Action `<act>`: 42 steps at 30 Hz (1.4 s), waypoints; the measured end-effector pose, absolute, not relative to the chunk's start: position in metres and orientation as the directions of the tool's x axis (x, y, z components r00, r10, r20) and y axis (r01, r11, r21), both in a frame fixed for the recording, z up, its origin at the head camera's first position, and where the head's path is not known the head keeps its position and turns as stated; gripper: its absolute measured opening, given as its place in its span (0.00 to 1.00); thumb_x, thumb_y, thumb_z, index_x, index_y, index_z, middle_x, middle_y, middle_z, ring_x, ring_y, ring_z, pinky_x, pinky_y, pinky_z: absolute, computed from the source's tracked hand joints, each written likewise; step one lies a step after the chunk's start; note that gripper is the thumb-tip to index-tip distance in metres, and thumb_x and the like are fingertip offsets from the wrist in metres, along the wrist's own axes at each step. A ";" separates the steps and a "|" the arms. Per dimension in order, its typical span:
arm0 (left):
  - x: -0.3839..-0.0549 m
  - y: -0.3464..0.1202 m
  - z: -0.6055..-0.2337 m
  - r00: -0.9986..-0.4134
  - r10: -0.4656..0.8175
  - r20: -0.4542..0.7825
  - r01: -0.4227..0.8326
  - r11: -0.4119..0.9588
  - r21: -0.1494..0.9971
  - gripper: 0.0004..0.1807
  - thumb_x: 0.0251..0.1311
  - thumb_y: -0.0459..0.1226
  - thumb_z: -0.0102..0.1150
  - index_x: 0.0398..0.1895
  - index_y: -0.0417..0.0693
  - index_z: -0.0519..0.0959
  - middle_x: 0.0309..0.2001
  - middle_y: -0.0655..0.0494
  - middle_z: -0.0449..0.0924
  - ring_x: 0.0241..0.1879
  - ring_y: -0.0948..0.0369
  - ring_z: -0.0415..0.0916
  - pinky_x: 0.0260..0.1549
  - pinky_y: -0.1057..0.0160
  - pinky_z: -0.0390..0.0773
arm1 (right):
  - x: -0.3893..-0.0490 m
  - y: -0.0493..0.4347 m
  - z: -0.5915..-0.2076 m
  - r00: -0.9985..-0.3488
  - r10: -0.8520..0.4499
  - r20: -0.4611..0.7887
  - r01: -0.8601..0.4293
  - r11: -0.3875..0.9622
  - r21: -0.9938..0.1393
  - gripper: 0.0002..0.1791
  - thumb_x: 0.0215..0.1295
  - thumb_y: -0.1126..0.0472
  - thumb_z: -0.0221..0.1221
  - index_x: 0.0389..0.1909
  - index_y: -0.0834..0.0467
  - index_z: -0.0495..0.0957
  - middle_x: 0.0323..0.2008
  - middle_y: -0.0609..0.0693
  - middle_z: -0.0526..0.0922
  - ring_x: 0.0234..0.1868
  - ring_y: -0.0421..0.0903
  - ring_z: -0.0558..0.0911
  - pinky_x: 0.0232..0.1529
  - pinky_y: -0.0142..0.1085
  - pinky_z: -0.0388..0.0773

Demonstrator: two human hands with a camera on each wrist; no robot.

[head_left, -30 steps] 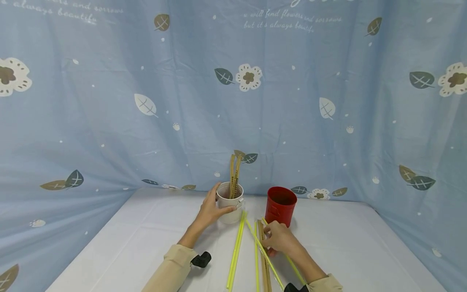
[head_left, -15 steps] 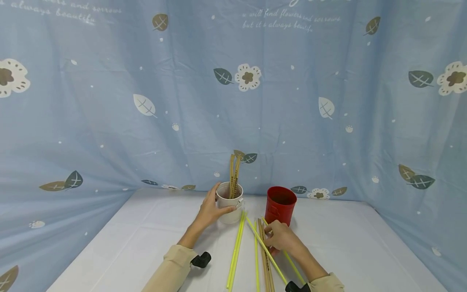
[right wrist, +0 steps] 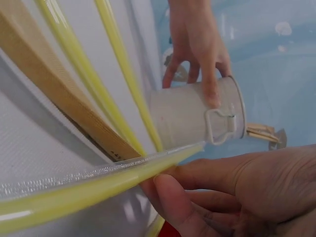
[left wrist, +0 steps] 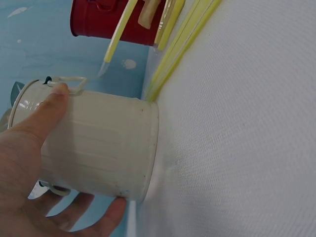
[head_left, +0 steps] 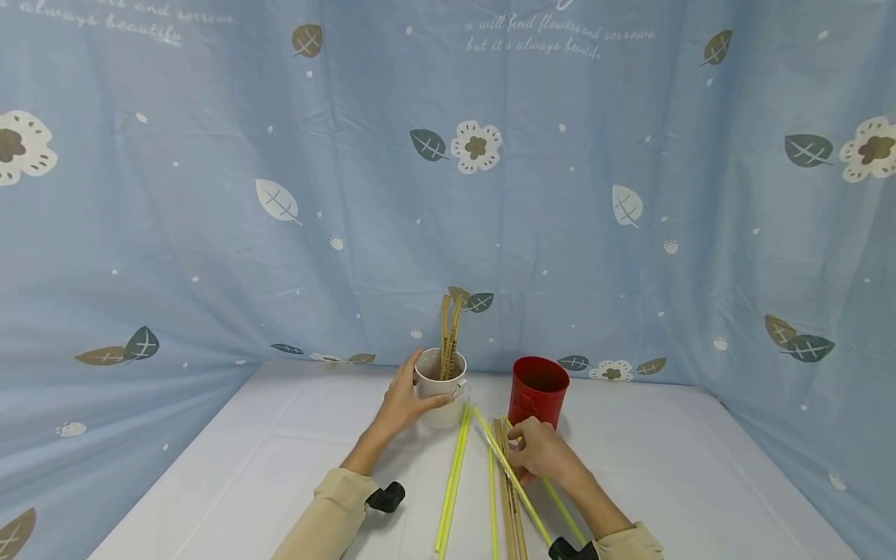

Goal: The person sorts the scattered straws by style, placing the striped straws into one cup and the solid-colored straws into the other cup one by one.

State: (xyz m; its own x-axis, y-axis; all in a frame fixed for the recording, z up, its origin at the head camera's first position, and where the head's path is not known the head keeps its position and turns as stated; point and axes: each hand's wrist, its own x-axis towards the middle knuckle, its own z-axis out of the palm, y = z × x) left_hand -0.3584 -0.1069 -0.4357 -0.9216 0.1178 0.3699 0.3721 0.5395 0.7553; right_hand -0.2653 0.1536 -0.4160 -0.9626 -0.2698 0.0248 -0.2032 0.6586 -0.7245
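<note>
My left hand [head_left: 406, 398] holds a small white bucket [head_left: 441, 418] from its left side, thumb in front beside the wire handle, as the left wrist view shows. Several flat brown paper-wrapped sticks [head_left: 450, 342] with dark print stand upright in it. Between thumb and fingers, my right hand [head_left: 540, 453] pinches a long yellow stick [right wrist: 94, 195] in a clear wrapper, its far end raised toward the white bucket. Brown sticks [right wrist: 59, 94] and other yellow sticks [right wrist: 74, 61] lie on the table beneath. A red bucket [head_left: 537, 400] stands just behind the right hand.
Two yellow sticks [head_left: 453, 486] lie together left of the pile, in front of the white bucket. Another yellow stick [head_left: 562, 509] lies partly under the right arm. White cloth covers the table [head_left: 238, 482], and a blue printed curtain [head_left: 378, 225] hangs behind it.
My right hand has shifted slightly to the right and away from me, and the pinched yellow stick has moved a little right with it. The left hand and both buckets stay in place.
</note>
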 end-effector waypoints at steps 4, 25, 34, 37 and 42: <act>-0.358 -0.107 -0.435 -0.920 0.124 0.371 0.377 0.536 0.755 0.60 0.44 0.55 0.77 0.78 0.53 0.52 0.67 0.39 0.65 0.60 0.44 0.72 0.53 0.38 0.74 | -0.265 0.153 -0.414 -0.964 -0.265 0.026 -0.200 0.656 -0.728 0.22 0.59 0.71 0.62 0.55 0.74 0.76 0.25 0.54 0.82 0.13 0.44 0.81 0.18 0.35 0.80; -0.358 -0.107 -0.436 -0.929 0.116 0.353 0.358 0.534 0.766 0.59 0.44 0.55 0.77 0.78 0.55 0.52 0.68 0.41 0.64 0.61 0.44 0.71 0.54 0.38 0.73 | -0.266 0.152 -0.401 -0.975 -0.202 0.092 -0.197 0.602 -0.774 0.20 0.59 0.72 0.63 0.54 0.71 0.77 0.25 0.54 0.82 0.17 0.43 0.82 0.21 0.36 0.82; -0.358 -0.107 -0.436 -0.929 0.124 0.350 0.360 0.533 0.766 0.59 0.44 0.55 0.76 0.78 0.54 0.52 0.68 0.41 0.64 0.61 0.44 0.71 0.53 0.37 0.73 | -0.268 0.152 -0.402 -0.962 -0.253 0.103 -0.239 0.597 -0.766 0.21 0.60 0.71 0.63 0.55 0.68 0.77 0.25 0.52 0.81 0.16 0.42 0.80 0.20 0.36 0.82; -0.358 -0.107 -0.436 -0.930 0.120 0.348 0.356 0.528 0.771 0.59 0.44 0.55 0.76 0.78 0.55 0.52 0.69 0.41 0.63 0.62 0.43 0.70 0.54 0.36 0.72 | -0.268 0.152 -0.402 -0.961 -0.257 0.104 -0.240 0.582 -0.777 0.21 0.61 0.71 0.63 0.56 0.68 0.76 0.26 0.54 0.81 0.16 0.43 0.81 0.20 0.36 0.82; -0.358 -0.107 -0.436 -0.928 0.122 0.353 0.361 0.532 0.766 0.59 0.45 0.55 0.76 0.78 0.55 0.51 0.69 0.41 0.63 0.62 0.43 0.70 0.55 0.36 0.73 | -0.266 0.151 -0.400 -0.967 -0.233 0.102 -0.222 0.575 -0.787 0.23 0.61 0.71 0.63 0.58 0.67 0.74 0.27 0.53 0.81 0.16 0.43 0.81 0.21 0.37 0.82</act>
State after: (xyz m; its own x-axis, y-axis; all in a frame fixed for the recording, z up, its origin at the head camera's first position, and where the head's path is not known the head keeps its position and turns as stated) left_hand -0.3577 -0.1075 -0.4360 -0.9275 0.1215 0.3534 0.3615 0.5319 0.7658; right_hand -0.2665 0.1511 -0.4001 -0.9670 -0.2334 0.1022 -0.2220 0.5754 -0.7872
